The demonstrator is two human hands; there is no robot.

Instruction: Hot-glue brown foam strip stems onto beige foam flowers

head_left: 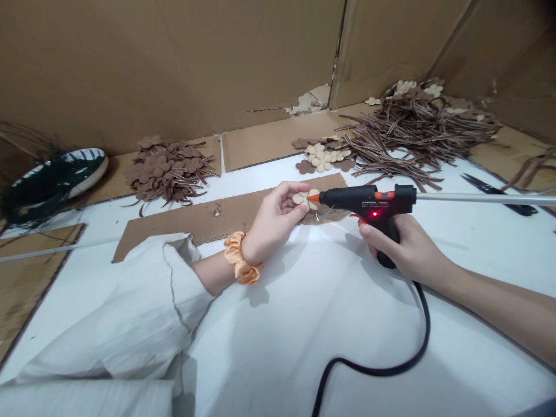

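Note:
Between its thumb and fingers, my left hand (280, 214) pinches a cream flower cutout (300, 198) by its edge. My right hand (402, 246) is wrapped round the handle of a black glue gun (365, 200) with a lit red light. The gun's orange nozzle (313, 198) points left and meets the flower near its middle; whether glue is on it I cannot tell. A long clear glue stick (473, 198) sticks out of the gun's back end. Beneath the flower lies a strip of cardboard (174, 223) on the white table.
Brown flowers with strips (160, 165) are heaped at the back left. Cream and brown flowers (320, 157) lie beside a pile of brown strips (403, 130) at the back right. Black scissors (490, 188) rest at right, a dish of dark thread (61, 174) at left. The gun's cord (386, 370) curves toward me.

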